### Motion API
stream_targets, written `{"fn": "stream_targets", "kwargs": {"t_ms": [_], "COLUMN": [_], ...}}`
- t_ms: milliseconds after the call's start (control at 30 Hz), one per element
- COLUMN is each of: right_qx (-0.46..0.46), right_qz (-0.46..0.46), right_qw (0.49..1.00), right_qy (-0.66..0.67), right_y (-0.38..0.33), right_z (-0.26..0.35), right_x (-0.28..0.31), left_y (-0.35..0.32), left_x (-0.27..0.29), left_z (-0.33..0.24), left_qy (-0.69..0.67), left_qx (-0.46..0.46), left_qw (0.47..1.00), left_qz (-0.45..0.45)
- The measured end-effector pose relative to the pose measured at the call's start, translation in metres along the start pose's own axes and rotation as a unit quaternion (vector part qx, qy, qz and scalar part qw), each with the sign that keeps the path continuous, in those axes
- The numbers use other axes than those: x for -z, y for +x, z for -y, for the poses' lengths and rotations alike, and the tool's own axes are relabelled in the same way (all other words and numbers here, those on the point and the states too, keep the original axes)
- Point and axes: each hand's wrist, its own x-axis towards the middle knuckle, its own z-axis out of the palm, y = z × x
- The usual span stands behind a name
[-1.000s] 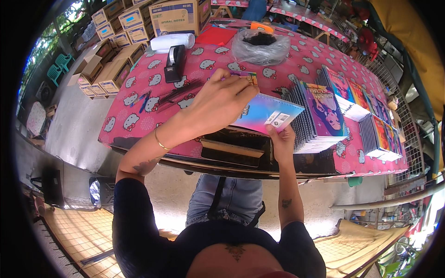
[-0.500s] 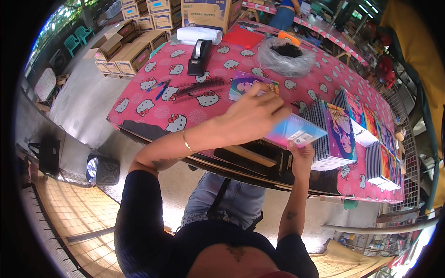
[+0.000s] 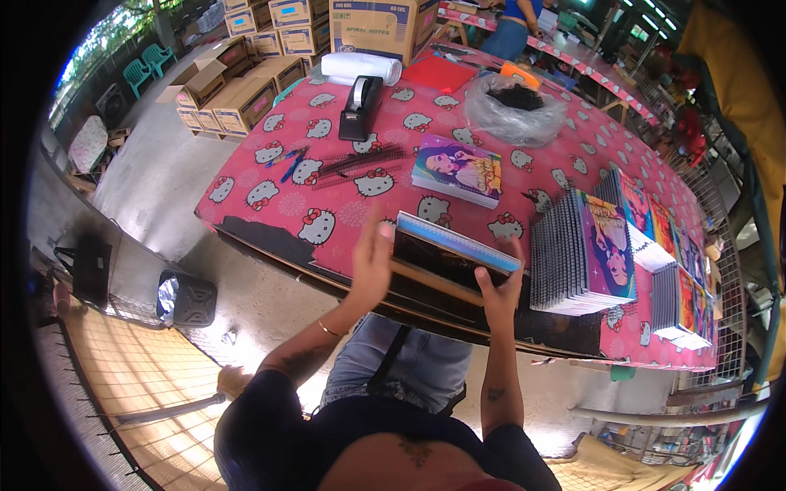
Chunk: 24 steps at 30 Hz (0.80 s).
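sitting near the hands: stacked notebooks, black coils.

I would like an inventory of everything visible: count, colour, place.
Held notebook: one, blue, near table's front
Notebook pile: one, multicoloured, table centre
Notebook stacks: several, multicoloured, table right
Tape dispenser: one, black, back left
Roll: one, white, behind dispenser
Spiral coils: several, dark, table left
Plastic bag: one, clear, table back
Flat sheet: one, red, table back
Small object: one, orange, beside bag
Cartons: many, brown, upper left
Chairs: two, green, far left
Table: one, pink, centre
Co-worker: one, blue clothes, far back
Left fingers: one hand, bare, notebook's left end
Right fingers: one hand, bare, notebook's right end
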Motion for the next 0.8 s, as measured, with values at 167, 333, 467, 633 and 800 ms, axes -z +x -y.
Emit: {"fn": "stream_targets", "kwargs": {"t_ms": [167, 333, 467, 633, 800], "right_qx": [-0.03, -0.015, 0.146, 0.291, 0.177], "right_qz": [0.018, 0.039, -0.029, 0.129, 0.192], "right_qw": [0.999, 0.999, 0.978, 0.881, 0.901], "right_qy": [-0.025, -0.003, -0.148, -0.351, -0.347], "right_y": [0.003, 0.005, 0.012, 0.03, 0.048], "right_z": [-0.017, -0.014, 0.034, 0.098, 0.065], "right_x": [0.048, 0.033, 0.037, -0.033, -0.066], "left_y": [0.053, 0.06, 0.076, 0.045, 0.025], "left_x": [-0.013, -0.089, -0.062, 0.022, 0.028], "left_z": [0.035, 0.195, 0.132, 0.031, 0.012], "left_qy": [-0.204, 0.166, 0.007, -0.184, -0.209], "left_qx": [0.3, 0.058, 0.042, 0.07, 0.106], "left_qw": [0.912, 0.984, 0.994, 0.98, 0.972], "left_qz": [0.191, -0.01, -0.099, -0.005, -0.024]}}
